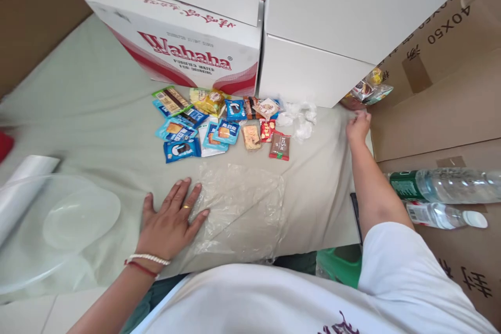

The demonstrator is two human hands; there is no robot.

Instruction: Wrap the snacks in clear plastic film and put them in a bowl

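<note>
Plastic film [242, 209] lies flat on the cloth-covered tabletop [321, 182]. At its 9 o'clock, the left hand [166, 224] rests palm-down, fingers spread, gripping nothing, thumb over the film's edge. Snack packets [226, 131] lie at 12 o'clock. At 2 o'clock, the right hand [359, 128] is partly curled near wrapped snacks [365, 92]; its grip cannot be determined.
</note>
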